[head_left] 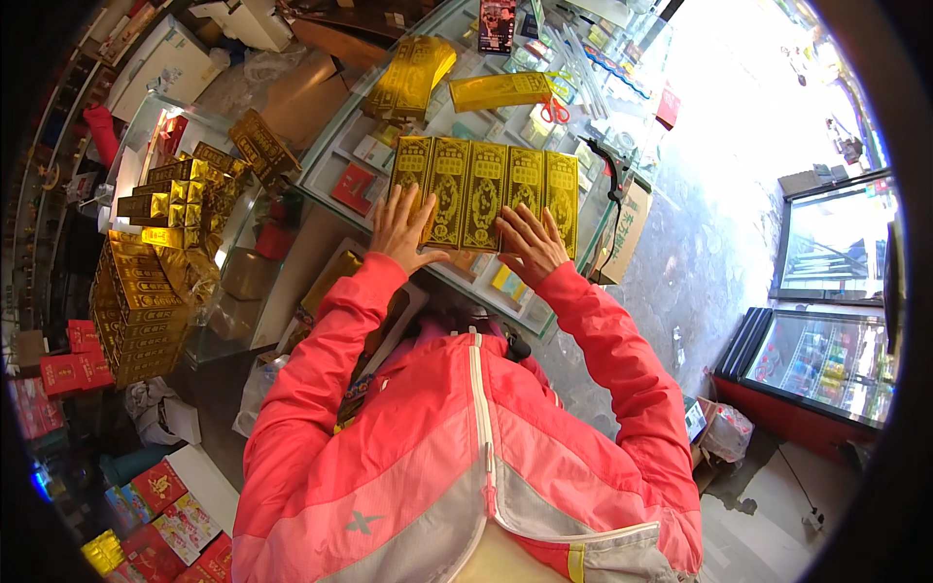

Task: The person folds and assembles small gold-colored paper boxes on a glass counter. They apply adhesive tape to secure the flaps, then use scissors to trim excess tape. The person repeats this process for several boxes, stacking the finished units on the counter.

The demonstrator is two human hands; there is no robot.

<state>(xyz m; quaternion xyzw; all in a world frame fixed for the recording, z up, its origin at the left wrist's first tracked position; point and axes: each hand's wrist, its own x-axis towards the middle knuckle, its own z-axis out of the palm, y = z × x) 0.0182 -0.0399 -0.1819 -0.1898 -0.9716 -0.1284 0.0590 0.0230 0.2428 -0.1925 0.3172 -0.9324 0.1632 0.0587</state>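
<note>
Several long gold-and-black printed boxes (486, 194) lie side by side in a row on the glass display counter (319, 183) in front of me. My left hand (397, 231) rests on the row's near left part, fingers spread and thumb out to the side. On the near right part lies my right hand (535, 243), its fingers stretched out over the boxes. Neither hand grips anything. Beyond the row are a gold-wrapped pack (501, 91), red-handled scissors (555, 112) and a pile of gold packs (412, 78).
A phone (497, 25) stands at the counter's far edge. A black cable (614, 185) hangs over the right side by a cardboard box (624, 231). More gold boxes (146, 301) are stacked at the left, with red boxes (76, 371) beside them. A glass-topped freezer (821, 364) stands at the right.
</note>
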